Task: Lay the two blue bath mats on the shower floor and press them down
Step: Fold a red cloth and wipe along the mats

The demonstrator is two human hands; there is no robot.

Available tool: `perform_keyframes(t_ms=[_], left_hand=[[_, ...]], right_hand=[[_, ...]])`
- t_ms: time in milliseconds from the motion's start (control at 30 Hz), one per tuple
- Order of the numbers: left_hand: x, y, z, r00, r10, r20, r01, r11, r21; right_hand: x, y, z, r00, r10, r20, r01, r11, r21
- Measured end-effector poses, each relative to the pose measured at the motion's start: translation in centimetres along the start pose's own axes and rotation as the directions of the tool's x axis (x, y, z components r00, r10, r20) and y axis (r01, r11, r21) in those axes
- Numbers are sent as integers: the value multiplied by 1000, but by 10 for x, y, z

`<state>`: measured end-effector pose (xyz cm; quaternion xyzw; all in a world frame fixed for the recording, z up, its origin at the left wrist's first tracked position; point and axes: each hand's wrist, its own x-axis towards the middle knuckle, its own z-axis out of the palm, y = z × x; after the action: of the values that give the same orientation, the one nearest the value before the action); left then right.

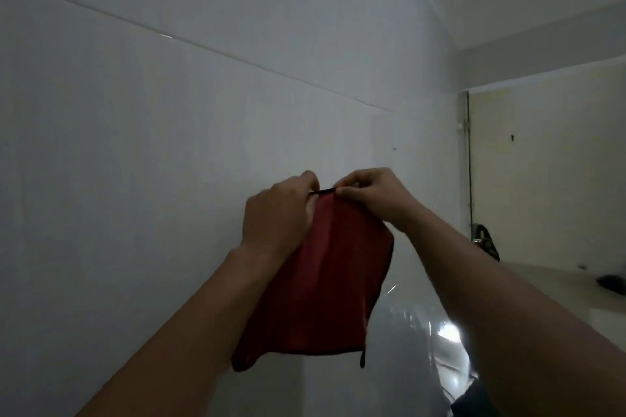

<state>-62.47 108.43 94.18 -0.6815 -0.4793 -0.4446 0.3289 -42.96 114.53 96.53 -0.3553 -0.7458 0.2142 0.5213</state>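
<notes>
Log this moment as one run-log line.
left hand: pinching red cloth top edge | right hand: pinching same edge | cloth: hanging before white wall | blue mats: not in view

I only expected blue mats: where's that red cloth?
Head view, centre: the red cloth hangs before the white wall, top edge pinched by left hand and right hand.

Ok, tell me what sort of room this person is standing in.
Probably a bathroom or washroom, though that is not certain. The wall looks like large pale glossy tiles with a joint line, and a glossy curved surface sits at lower right. Both hands, left hand and right hand, hold up a red cloth.
</notes>
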Motion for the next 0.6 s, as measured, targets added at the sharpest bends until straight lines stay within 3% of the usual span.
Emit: perform_keyframes(t_ms=[67, 233, 367, 467, 600], left_hand=[[7, -11, 7, 995, 91, -28, -85, 983, 165], [28, -29, 29, 976, 202, 85, -218, 861, 459], [28, -35, 56, 961, 235, 147, -277, 799, 534], [23, -44, 71, 956, 281, 86, -280, 781, 558], [17, -41, 79, 961, 270, 66, -262, 798, 543]], right_hand=[[15, 7, 16, 998, -53, -46, 51, 998, -34], [47, 27, 38, 987, -32, -157, 20, 997, -77], [55, 56, 45, 983, 3, -184, -45, 974, -224], [52, 83, 53, 971, 76, -228, -127, 968, -217], [50, 92, 55, 989, -34, -143, -1, 972, -236]])
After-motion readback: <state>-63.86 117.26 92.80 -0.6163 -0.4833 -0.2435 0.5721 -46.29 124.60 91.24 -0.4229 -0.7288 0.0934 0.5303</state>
